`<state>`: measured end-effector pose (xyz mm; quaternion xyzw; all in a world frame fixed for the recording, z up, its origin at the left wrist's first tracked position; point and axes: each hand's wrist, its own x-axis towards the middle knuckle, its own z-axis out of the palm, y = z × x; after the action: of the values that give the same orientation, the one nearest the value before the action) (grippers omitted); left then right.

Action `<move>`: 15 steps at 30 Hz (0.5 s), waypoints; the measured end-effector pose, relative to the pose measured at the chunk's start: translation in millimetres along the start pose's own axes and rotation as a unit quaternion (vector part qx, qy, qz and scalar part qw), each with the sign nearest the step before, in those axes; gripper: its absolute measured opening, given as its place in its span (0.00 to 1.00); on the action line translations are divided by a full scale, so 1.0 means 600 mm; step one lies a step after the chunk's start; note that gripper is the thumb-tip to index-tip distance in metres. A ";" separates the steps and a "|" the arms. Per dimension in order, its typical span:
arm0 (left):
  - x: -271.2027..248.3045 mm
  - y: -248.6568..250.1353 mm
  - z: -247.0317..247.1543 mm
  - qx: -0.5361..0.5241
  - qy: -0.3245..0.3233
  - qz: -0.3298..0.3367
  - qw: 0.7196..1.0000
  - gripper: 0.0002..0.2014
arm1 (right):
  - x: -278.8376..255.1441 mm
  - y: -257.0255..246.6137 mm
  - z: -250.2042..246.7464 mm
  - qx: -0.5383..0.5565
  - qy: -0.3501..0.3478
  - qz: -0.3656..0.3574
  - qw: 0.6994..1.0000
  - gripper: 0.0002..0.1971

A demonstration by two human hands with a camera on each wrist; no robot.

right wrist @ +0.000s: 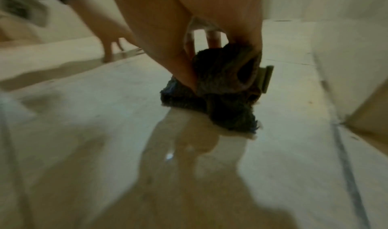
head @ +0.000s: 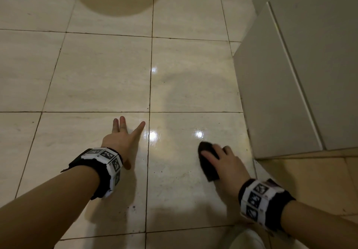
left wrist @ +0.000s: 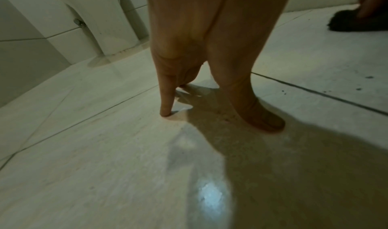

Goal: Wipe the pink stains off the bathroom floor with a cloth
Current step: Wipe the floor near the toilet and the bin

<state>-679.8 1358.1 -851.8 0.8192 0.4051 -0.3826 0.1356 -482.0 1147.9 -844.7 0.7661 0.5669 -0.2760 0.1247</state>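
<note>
Fingers (head: 210, 156) gripping cloth (head: 208, 163), left hand (head: 120, 140) splayed

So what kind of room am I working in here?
Most likely a bathroom: glossy beige tiled floor with dark grout lines, tiled wall, and a white ceramic fixture base, probably a toilet or pedestal.

The head camera looks steeply down at the tiled floor (head: 108, 86) from above; each wrist camera sits low, close over that floor, looking along its fingers; all three share it
</note>
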 end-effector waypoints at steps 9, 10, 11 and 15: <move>0.000 0.000 0.001 0.003 0.005 0.002 1.000 0.67 | 0.078 0.060 -0.073 0.068 0.081 0.115 0.988 0.37; 0.000 0.000 0.001 0.001 0.006 0.000 1.000 0.68 | 0.089 0.063 -0.077 0.062 0.067 0.126 0.988 0.37; 0.002 0.001 0.002 -0.001 0.007 0.000 1.000 0.68 | 0.095 0.062 -0.077 0.057 0.053 0.130 0.989 0.37; 0.006 0.001 0.005 -0.002 0.014 0.003 1.000 0.68 | 0.066 0.018 -0.038 0.019 0.027 0.018 0.999 0.44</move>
<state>-679.5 1357.7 -856.5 0.8253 0.4058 -0.3695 0.1326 -457.3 1187.3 -849.6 0.7859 0.5506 -0.2633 0.0996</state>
